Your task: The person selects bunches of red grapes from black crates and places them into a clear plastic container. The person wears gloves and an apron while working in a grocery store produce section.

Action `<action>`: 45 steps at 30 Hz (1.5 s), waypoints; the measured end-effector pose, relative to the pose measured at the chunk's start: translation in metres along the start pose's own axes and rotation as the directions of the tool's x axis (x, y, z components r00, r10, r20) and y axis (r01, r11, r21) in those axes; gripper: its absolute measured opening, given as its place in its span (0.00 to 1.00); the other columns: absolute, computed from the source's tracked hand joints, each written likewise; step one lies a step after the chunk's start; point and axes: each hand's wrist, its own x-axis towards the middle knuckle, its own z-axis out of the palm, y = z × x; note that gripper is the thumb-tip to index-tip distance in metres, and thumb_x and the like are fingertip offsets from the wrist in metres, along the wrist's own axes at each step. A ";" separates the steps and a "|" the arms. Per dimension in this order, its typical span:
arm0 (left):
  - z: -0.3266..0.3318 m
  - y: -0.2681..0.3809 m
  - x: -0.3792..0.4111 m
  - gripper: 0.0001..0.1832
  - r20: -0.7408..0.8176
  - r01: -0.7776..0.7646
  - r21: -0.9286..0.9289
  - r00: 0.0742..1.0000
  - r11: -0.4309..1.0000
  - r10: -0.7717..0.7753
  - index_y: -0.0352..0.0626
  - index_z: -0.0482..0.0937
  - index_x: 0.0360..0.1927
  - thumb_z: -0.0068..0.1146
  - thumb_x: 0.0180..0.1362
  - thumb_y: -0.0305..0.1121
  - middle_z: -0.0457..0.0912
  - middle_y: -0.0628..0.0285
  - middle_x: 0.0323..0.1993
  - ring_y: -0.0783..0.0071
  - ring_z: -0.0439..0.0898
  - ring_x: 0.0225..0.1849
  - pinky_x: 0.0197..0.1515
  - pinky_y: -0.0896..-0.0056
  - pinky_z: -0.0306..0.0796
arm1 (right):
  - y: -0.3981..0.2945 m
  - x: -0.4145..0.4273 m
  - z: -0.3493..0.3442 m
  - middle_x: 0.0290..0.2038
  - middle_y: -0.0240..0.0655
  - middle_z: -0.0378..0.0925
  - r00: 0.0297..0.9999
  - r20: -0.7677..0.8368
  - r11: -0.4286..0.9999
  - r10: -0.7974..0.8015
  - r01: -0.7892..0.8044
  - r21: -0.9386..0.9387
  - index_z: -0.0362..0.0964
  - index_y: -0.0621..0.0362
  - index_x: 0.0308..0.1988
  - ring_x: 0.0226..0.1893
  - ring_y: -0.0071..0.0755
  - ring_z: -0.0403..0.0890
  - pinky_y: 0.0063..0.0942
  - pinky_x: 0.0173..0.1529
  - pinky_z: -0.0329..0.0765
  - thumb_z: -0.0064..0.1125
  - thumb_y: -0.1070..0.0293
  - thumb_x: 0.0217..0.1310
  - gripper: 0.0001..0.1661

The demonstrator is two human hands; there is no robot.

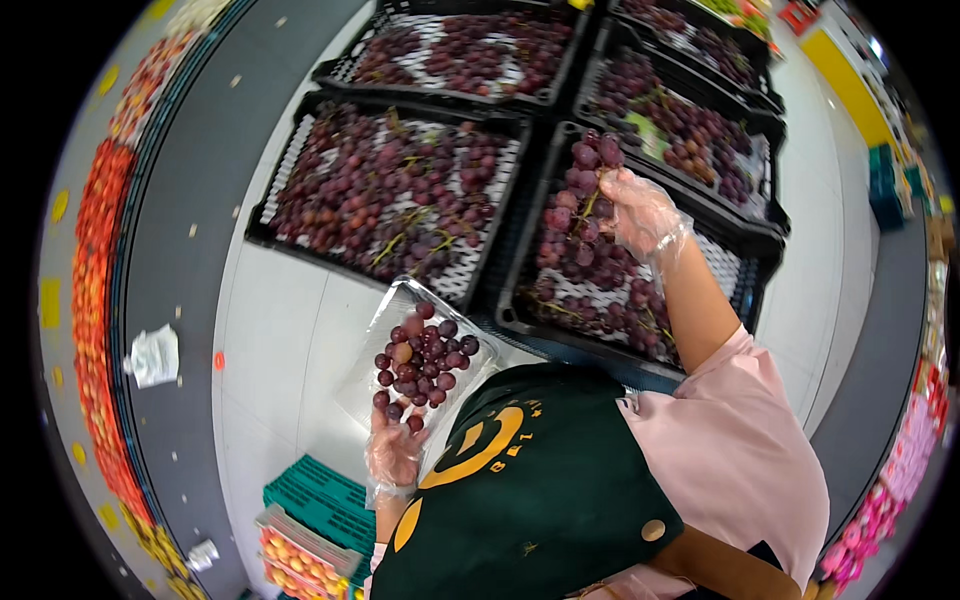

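My left hand (395, 452), in a clear plastic glove, holds a clear plastic tray (469, 352) from below at its near end. A bunch of red grapes (420, 364) lies in this tray. Also gloved, my right hand (641, 210) grips the green stem of another red grape bunch (583, 191), raised over a black plastic crate (517, 300). More grapes (630, 319) rest on the crate's white lining below. How far the raised bunch hangs free of the grapes beneath it I cannot tell.
Several more black crates of grapes (382, 187) stand ahead. Orange and red fruit (105, 300) lines a display at the left. Behind my left hand is a green plastic crate (322, 487) beside packed peach-coloured fruit (300, 559). A crumpled white bag (154, 356) lies on the grey floor strip.
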 end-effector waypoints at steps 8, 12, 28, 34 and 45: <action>-0.071 -0.013 -0.012 0.40 -0.112 -0.131 -0.161 0.987 0.978 0.114 0.52 0.56 0.70 0.51 0.49 0.27 0.69 0.60 0.58 0.63 0.76 0.52 0.47 0.66 0.78 | 0.058 0.142 0.092 0.48 0.26 0.74 0.992 -0.008 0.966 0.123 -0.121 -0.226 0.71 0.50 0.47 0.46 0.31 0.76 0.45 0.50 0.75 0.62 0.66 0.63 0.14; -0.088 0.000 -0.022 0.40 -0.163 -0.121 -0.208 0.983 0.971 0.088 0.54 0.58 0.70 0.51 0.49 0.27 0.69 0.61 0.57 0.65 0.75 0.50 0.47 0.66 0.75 | 0.080 0.213 0.092 0.56 0.35 0.71 0.965 -0.150 0.951 0.215 -0.242 -0.194 0.72 0.56 0.54 0.52 0.39 0.73 0.53 0.51 0.77 0.62 0.68 0.62 0.20; -0.122 0.000 0.016 0.40 -0.084 -0.092 -0.113 0.993 0.989 0.083 0.56 0.59 0.70 0.51 0.48 0.28 0.65 0.61 0.65 0.61 0.71 0.60 0.53 0.61 0.74 | 0.097 0.169 0.109 0.40 0.35 0.80 0.973 -0.229 0.829 0.012 -0.137 -0.542 0.76 0.55 0.47 0.38 0.31 0.80 0.31 0.43 0.78 0.57 0.64 0.63 0.13; -0.062 0.015 0.022 0.43 -0.011 -0.037 0.010 0.999 0.999 0.037 0.51 0.55 0.72 0.53 0.49 0.33 0.61 0.58 0.67 0.58 0.69 0.63 0.59 0.54 0.71 | 0.024 0.024 0.020 0.40 0.31 0.80 0.910 -0.356 0.913 -0.214 0.057 -0.403 0.75 0.59 0.48 0.36 0.22 0.79 0.18 0.38 0.75 0.60 0.63 0.63 0.16; 0.062 0.018 0.023 0.43 0.080 0.093 0.104 0.992 0.990 -0.102 0.54 0.54 0.72 0.53 0.48 0.32 0.61 0.60 0.68 0.57 0.68 0.64 0.60 0.56 0.67 | 0.031 -0.044 -0.158 0.38 0.28 0.81 0.665 -0.692 0.787 -0.280 -0.254 -0.562 0.78 0.55 0.49 0.38 0.23 0.77 0.24 0.45 0.73 0.61 0.59 0.56 0.21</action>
